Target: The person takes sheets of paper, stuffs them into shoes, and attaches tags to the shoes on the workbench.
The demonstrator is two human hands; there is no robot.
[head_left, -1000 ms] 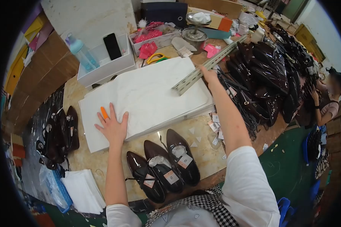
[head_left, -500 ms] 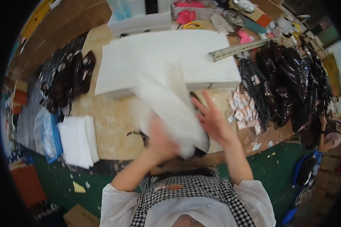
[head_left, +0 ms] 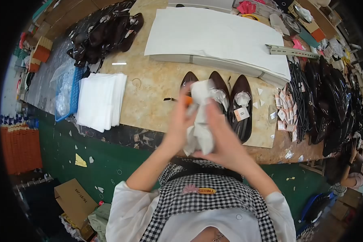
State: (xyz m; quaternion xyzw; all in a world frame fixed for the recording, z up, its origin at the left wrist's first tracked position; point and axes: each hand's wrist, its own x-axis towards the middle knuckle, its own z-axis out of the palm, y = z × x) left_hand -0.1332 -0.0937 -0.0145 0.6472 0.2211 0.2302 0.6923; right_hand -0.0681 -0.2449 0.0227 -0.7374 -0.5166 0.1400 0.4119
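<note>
White paper (head_left: 203, 135), spread wider earlier, is now crumpled between left hand (head_left: 178, 126) and right hand (head_left: 228, 140), fingers (head_left: 218, 117) pressing it.

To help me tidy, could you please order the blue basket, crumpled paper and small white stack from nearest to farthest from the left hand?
1. Crumpled paper, beside the left hand.
2. Small white stack, left.
3. Blue basket, farther left.
</note>
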